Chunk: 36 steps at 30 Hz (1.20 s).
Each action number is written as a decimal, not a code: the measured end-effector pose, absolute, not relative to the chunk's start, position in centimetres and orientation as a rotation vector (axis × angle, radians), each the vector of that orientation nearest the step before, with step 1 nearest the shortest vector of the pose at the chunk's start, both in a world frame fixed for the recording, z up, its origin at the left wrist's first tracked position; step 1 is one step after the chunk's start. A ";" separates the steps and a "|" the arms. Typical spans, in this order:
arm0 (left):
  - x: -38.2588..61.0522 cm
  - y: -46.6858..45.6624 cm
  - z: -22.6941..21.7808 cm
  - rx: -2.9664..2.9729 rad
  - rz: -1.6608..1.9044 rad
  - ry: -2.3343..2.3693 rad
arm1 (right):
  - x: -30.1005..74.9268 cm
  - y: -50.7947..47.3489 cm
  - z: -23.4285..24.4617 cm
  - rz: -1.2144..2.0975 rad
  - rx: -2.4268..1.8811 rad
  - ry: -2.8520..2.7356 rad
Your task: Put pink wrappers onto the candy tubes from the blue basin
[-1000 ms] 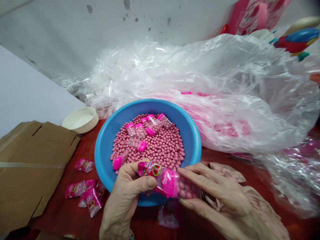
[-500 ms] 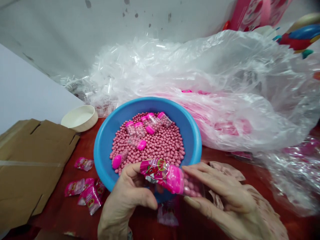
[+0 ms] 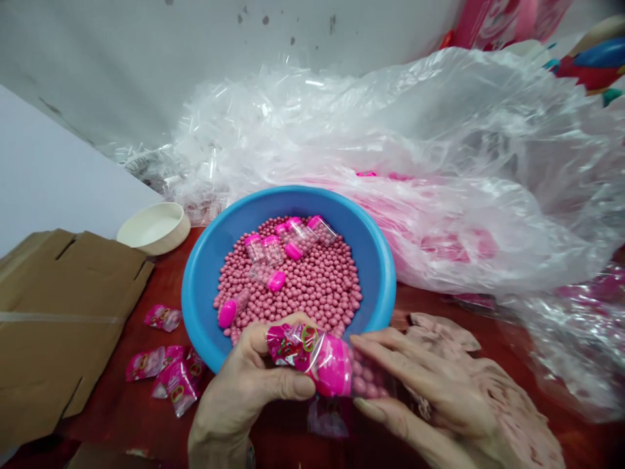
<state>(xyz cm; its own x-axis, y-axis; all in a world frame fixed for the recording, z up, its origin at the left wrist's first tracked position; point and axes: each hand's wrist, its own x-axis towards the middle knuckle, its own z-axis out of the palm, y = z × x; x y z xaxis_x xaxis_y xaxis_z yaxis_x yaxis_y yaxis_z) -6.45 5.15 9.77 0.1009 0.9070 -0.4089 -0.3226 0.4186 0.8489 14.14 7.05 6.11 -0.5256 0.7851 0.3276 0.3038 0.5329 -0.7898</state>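
Both my hands hold one small clear tube of pink candy balls with a pink cap [image 3: 336,371], partly inside a pink printed wrapper [image 3: 293,344]. My left hand [image 3: 249,391] pinches the wrapper end between thumb and fingers. My right hand [image 3: 420,391] grips the tube's candy-filled end. They work just over the near rim of a blue bowl [image 3: 375,260] filled with pink candy balls [image 3: 312,286], on which several capped tubes [image 3: 273,251] lie.
Finished pink packets [image 3: 170,378] lie on the red table left of the bowl. A flattened cardboard box [image 3: 53,312] sits at the far left, a cream dish [image 3: 153,228] behind it. Large clear plastic bags [image 3: 439,176] pile up behind and to the right.
The tube and wrapper have shifted slightly in my hands; my left thumb has closed back over the wrapper. The view tilted down a little.
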 end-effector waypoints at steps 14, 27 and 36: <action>-6.5 4.9 9.6 0.625 1.091 0.983 | 13.5 5.2 5.8 0.649 -0.893 -2.117; -5.8 5.5 9.9 0.595 1.104 1.149 | 13.5 6.2 4.8 0.672 -0.899 -2.149; -7.1 5.5 9.5 0.567 0.987 0.877 | 12.8 5.6 5.1 0.642 -0.876 -2.174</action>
